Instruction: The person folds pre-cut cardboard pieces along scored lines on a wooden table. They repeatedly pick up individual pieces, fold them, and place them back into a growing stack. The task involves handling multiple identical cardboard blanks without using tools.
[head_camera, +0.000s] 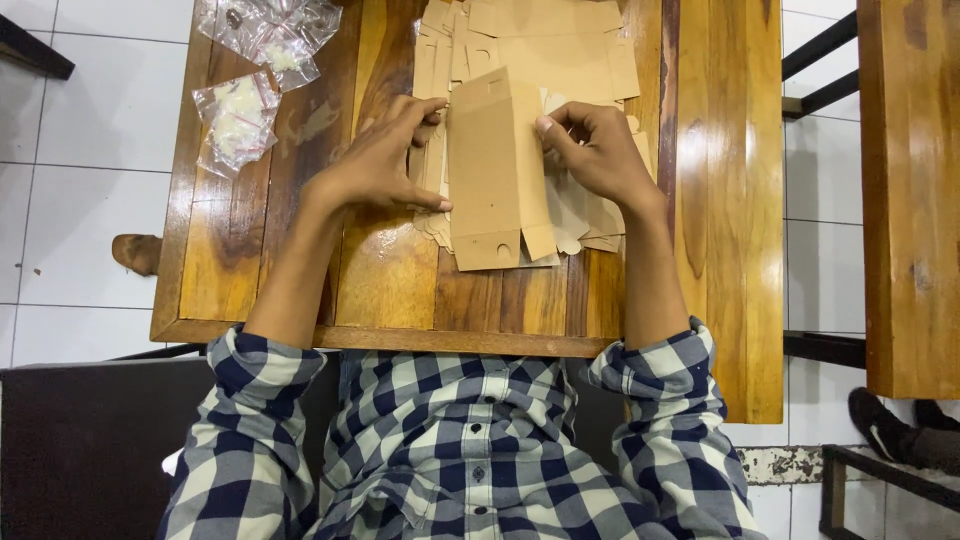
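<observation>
A flat brown cardboard box blank (490, 175), partly folded into a sleeve, stands over a pile of similar cardboard blanks (540, 45) on a wooden table (735, 200). My left hand (385, 160) grips the blank's left edge with thumb and fingers. My right hand (595, 150) pinches its right edge near the top. Both forearms reach out from rolled-up blue and white checked sleeves.
Clear plastic bags (255, 75) with small whitish items lie at the table's far left. A second wooden table (910, 190) stands to the right across a gap. A dark shoe (885, 425) of another person shows at lower right. White tiled floor surrounds the tables.
</observation>
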